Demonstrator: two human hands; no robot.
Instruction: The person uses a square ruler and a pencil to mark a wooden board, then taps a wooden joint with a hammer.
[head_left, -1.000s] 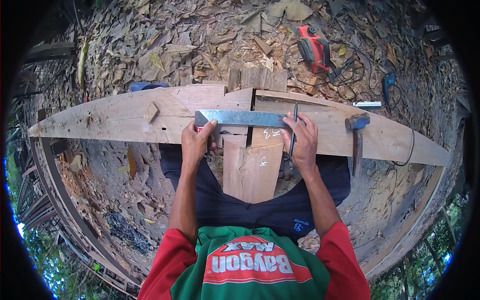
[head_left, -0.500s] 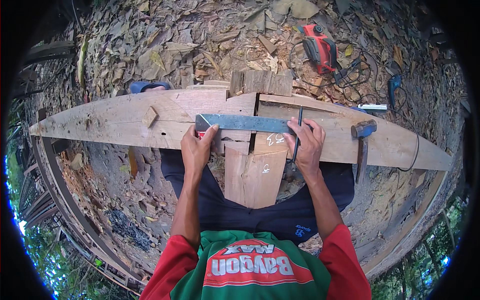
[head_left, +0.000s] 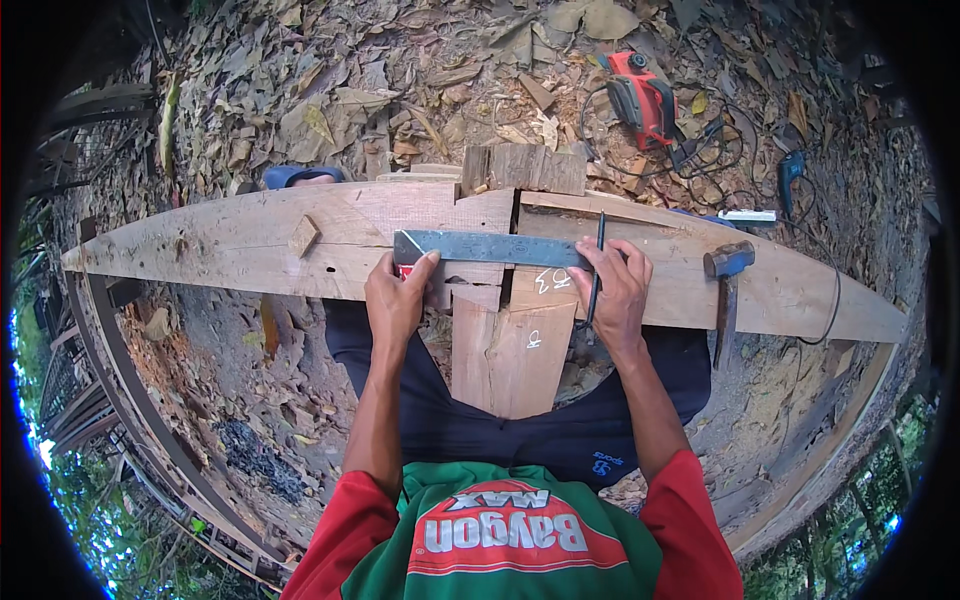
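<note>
A long pale plank (head_left: 240, 220) with tapered ends lies across in front of me. Over the gap where two boards meet rests a blue-grey try square (head_left: 490, 246), its blade lying flat from left to right. My left hand (head_left: 398, 292) pinches the square's left end, thumb on top, beside a small red part. My right hand (head_left: 615, 285) presses the blade's right end with its fingertips. A slim dark pencil (head_left: 599, 265) is held upright among those fingers. Chalk-like marks show on the wood beside the right hand. A shorter upright board (head_left: 510, 360) meets the plank below.
A hammer (head_left: 728, 262) lies on the plank's right part, and a small square wood block (head_left: 304, 236) on its left. Beyond are a rough wood block (head_left: 522, 168), a red power planer (head_left: 642, 100) with cable, and a blue tool (head_left: 791, 172). Leaves and shavings cover the ground.
</note>
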